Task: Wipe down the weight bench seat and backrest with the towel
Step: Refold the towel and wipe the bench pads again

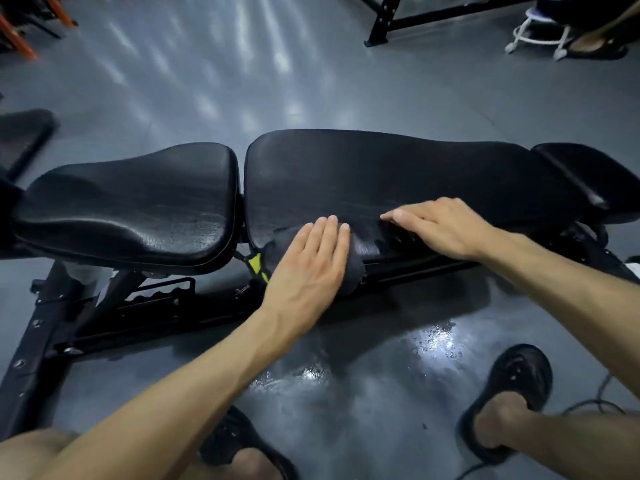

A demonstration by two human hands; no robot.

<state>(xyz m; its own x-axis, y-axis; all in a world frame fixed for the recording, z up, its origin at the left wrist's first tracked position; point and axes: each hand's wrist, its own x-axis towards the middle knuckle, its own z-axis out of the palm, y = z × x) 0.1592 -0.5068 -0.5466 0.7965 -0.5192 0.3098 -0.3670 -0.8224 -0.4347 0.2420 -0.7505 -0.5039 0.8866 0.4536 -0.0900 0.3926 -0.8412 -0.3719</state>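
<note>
A black padded weight bench lies across the view, its seat (138, 202) on the left and its long backrest (398, 171) on the right. A dark grey towel (355, 268) is draped over the backrest's near edge beside the gap between the pads. My left hand (308, 268) lies flat on the towel, fingers together and stretched out, pressing it against the pad. My right hand (440, 226) rests palm down on the backrest's near edge, to the right of the towel, fingers spread. Most of the towel is hidden under my left hand.
The bench's black steel frame (45, 337) runs along the grey floor at the left. A yellow adjustment tag (256, 265) hangs under the pad gap. My feet in black shoes (512, 389) stand near the bench. A rack base (384, 26) and a white stool (540, 36) stand far back right.
</note>
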